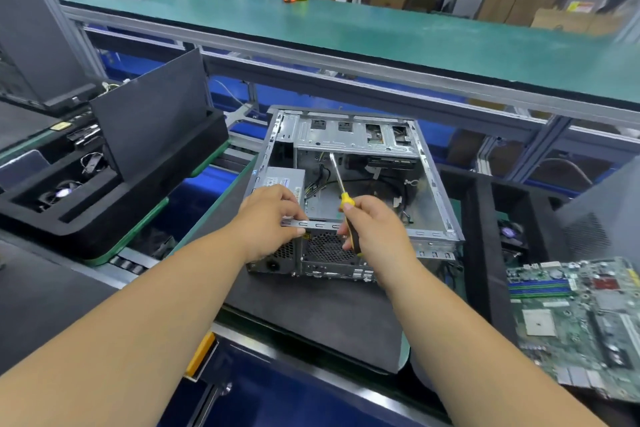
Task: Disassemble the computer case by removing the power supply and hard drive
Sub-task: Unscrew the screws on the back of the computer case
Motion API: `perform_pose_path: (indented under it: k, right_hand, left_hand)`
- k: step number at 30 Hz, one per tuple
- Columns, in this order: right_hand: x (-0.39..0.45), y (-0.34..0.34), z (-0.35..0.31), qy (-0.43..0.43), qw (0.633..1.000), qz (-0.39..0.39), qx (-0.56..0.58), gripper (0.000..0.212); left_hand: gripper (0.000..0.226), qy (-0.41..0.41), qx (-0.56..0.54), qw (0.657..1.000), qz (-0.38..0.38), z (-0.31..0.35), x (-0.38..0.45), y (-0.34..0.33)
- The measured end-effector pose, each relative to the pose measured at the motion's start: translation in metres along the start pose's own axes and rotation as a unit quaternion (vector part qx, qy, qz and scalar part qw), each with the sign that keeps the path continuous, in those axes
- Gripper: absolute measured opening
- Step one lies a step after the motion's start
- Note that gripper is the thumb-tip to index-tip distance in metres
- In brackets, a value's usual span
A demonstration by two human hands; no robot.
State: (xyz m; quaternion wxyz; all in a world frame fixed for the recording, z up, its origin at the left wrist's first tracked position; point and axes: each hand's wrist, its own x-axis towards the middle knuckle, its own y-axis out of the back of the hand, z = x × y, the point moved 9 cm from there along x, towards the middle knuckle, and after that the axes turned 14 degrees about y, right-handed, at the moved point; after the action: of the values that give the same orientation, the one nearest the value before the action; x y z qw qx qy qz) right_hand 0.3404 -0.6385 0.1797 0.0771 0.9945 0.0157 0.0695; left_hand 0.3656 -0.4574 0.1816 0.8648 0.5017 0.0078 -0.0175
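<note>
The computer case [349,191] lies open-side-up on a dark mat [311,315] at the near edge of the work line. The power supply [282,182] sits in the near-left corner of the case, apparently not yet removed. The hard drive cannot be identified with certainty; it may sit under the metal drive cage [353,135] at the far end.

The left hand [268,218] grips the near top rail of the case with curled fingers, beside the power supply. The right hand [372,229] is clenched around the yellow-and-black handle of a screwdriver [341,184], whose shaft points up and away over the open interior, its tip engaged with nothing.

Risks, as judged from this position:
- The free tip hovers above loose cables [320,180] inside the case; a careless swing could snag or nick them.
- If the power supply is lifted while its cables are attached, the wiring may strain or tear.
- The rail edge under the left hand is thin sheet metal; a slip could cut fingers.
- A bare circuit board [581,315] lies to the right; a dropped tool or screw could damage it.
</note>
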Motion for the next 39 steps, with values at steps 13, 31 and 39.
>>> perform_pose_path:
  k: [13, 31, 39]
  right_hand:
    - [-0.085, -0.034, 0.021, -0.09, 0.992, 0.076, -0.043, 0.016]
    - [-0.115, -0.059, 0.027, -0.141, 0.979, 0.138, -0.053, 0.018]
    - [-0.114, -0.058, 0.023, -0.142, 0.977, 0.148, -0.056, 0.019]
  left_hand:
    - [0.021, -0.091, -0.037, 0.991, -0.09, -0.003, 0.012, -0.007]
    - [0.014, -0.119, -0.03, 0.99, -0.075, 0.002, 0.009, -0.008]
    - [0.017, -0.121, -0.027, 0.989, -0.074, 0.002, 0.01, -0.008]
